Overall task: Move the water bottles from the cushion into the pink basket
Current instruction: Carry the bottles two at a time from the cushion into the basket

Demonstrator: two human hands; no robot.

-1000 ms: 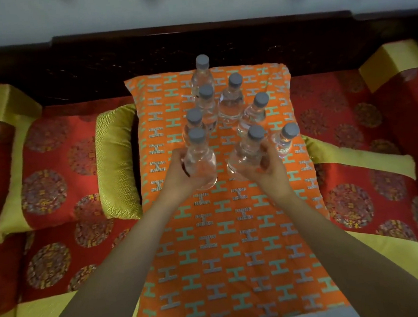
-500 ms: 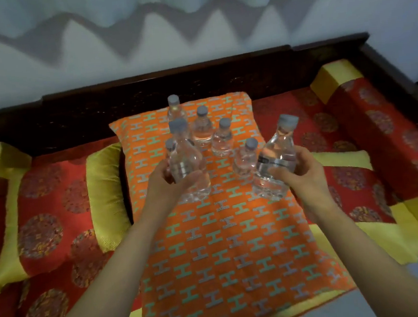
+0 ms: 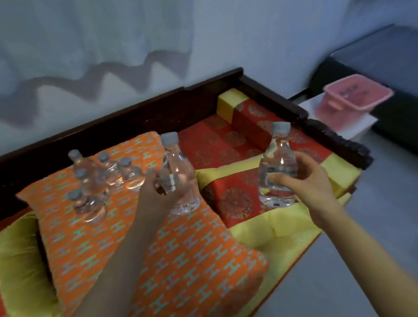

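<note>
Two upright clear plastic water bottles, grey caps up, long axes vertical: left bottle [image 3: 178, 166] in the curled fingers of the left hand [image 3: 155, 196], right bottle [image 3: 276, 162] gripped by the right hand [image 3: 309, 185]. Pink plastic basket [image 3: 356, 95] well apart, up and rightward past the dark wooden bench arm [image 3: 286, 106], nearer the right hand. Several remaining bottles [image 3: 91, 183] standing on the orange patterned cushion [image 3: 186, 261].

Two clear water bottles with grey caps are held upright at mid-frame. The first bottle [image 3: 179, 176] is gripped by the left hand [image 3: 155, 196] over the right edge of the orange cushion [image 3: 186, 261]. The second bottle [image 3: 278, 167] is in the right hand [image 3: 309, 185], further right. A cluster of bottles [image 3: 99, 183] stands on the cushion at centre left. The pink basket [image 3: 356, 95], blurred, sits upper right, well apart.
</note>
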